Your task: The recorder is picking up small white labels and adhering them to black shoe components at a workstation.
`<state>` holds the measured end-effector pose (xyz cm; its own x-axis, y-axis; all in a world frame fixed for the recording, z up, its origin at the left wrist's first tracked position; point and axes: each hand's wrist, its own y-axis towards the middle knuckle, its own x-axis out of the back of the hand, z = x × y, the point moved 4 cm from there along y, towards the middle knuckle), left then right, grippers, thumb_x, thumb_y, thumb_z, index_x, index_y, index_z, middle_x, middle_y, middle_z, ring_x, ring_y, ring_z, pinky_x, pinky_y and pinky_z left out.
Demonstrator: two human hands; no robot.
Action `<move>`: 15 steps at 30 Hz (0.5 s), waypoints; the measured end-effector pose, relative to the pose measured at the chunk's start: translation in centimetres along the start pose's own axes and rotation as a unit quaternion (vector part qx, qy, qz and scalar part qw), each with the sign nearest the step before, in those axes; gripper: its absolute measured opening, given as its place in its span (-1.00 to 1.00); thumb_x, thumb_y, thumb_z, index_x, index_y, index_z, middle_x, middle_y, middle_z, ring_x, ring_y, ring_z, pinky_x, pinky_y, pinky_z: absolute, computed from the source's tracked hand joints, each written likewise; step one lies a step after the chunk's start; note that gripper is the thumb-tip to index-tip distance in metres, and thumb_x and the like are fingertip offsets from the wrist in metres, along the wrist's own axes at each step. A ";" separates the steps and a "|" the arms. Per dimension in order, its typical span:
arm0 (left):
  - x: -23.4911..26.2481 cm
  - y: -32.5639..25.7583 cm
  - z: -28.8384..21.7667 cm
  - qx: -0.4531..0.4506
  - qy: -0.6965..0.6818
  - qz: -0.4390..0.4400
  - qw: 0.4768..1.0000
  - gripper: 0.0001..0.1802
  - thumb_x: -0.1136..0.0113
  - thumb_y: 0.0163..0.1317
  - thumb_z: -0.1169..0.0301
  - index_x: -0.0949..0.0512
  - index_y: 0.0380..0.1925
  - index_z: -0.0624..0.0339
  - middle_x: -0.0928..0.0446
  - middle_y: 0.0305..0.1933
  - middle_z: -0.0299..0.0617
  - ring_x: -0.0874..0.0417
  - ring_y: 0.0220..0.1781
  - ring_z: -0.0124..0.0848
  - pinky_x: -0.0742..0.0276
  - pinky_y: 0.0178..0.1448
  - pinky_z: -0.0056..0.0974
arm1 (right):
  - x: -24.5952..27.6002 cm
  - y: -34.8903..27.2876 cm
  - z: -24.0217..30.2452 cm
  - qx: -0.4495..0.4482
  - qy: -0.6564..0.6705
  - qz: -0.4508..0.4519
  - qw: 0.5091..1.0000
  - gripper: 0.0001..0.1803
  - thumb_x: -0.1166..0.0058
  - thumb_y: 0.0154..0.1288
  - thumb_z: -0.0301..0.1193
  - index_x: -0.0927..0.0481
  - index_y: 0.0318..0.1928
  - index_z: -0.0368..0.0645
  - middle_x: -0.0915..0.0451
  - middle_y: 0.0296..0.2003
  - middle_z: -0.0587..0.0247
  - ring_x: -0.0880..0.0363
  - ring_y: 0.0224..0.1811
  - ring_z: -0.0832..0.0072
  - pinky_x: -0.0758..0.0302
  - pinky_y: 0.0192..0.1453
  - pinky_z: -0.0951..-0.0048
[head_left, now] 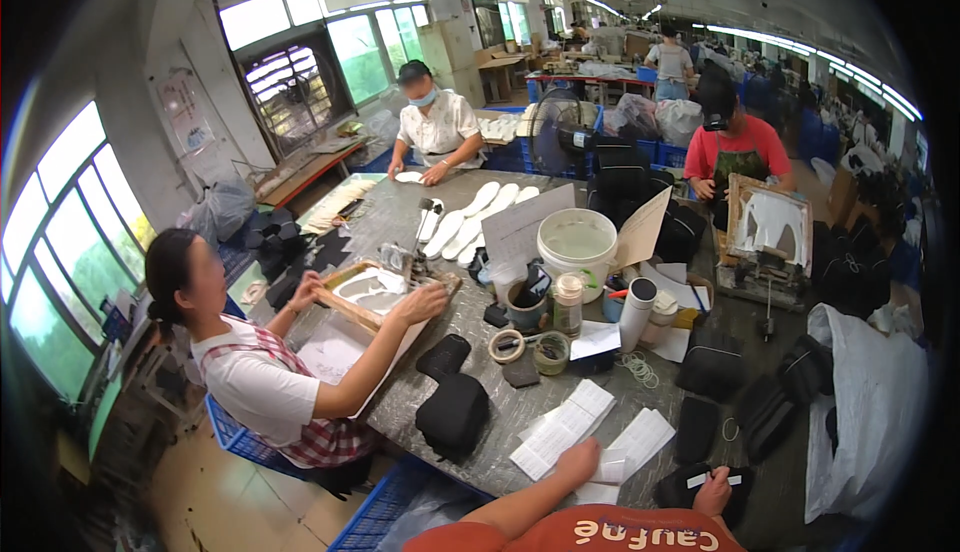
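My left hand rests on printed white label sheets near the table's front edge. Its fingers are curled in; whether anything is pinched in them is hidden. A second white sheet lies just right of it. To the right, my right hand is closed at a dark fabric piece, which bears small white strips. The fingers seem to grip this piece, though they show small. Beside it lie several black padded pieces.
Ahead stand a white bucket, a glass jar, a tape roll and a white bottle. Co-workers sit left and stand across the table. A black shaped piece lies left; a white sack hangs right.
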<state>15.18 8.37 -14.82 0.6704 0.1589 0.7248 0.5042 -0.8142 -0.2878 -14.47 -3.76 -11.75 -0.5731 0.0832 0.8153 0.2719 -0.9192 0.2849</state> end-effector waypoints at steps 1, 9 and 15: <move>0.1 -0.7 0.3 0.000 -0.014 -0.023 1.000 -0.66 0.15 0.32 0.19 -0.47 -0.25 0.25 -0.56 -0.28 0.21 -0.59 -0.21 0.12 -0.45 -0.11 0.11 | -0.3 0.1 0.6 0.035 0.000 -0.024 0.999 -0.78 -0.07 0.11 -0.59 -0.28 -0.32 -0.22 -0.46 -0.47 -0.06 -0.48 -0.36 -0.07 -0.35 -0.29 0.06; -0.7 -1.5 1.4 -0.073 -0.018 -0.112 0.991 -0.72 0.09 0.31 0.19 -0.44 -0.34 0.17 -0.57 -0.42 0.12 -0.59 -0.36 0.10 -0.47 -0.28 0.11 | 1.0 0.3 2.5 0.020 -0.023 0.034 0.999 -0.78 -0.05 0.14 -0.59 -0.24 -0.32 -0.24 -0.45 -0.50 -0.13 -0.49 -0.37 -0.11 -0.35 -0.32 0.06; -1.6 -1.3 1.3 -0.110 0.011 -0.140 0.984 -0.76 0.04 0.29 0.22 -0.41 -0.40 0.16 -0.54 -0.55 0.08 -0.57 -0.50 0.07 -0.45 -0.42 0.10 | 3.5 1.5 4.8 -0.052 0.019 0.100 0.993 -0.78 -0.03 0.17 -0.56 -0.23 -0.29 -0.25 -0.45 -0.49 -0.18 -0.46 -0.33 -0.19 -0.34 -0.28 0.01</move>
<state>14.19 9.92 -16.39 0.5088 0.3847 0.7702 0.5359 -0.8417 0.0664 -12.36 -2.98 -6.04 -0.5450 -0.1187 0.8300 0.3031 -0.9509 0.0631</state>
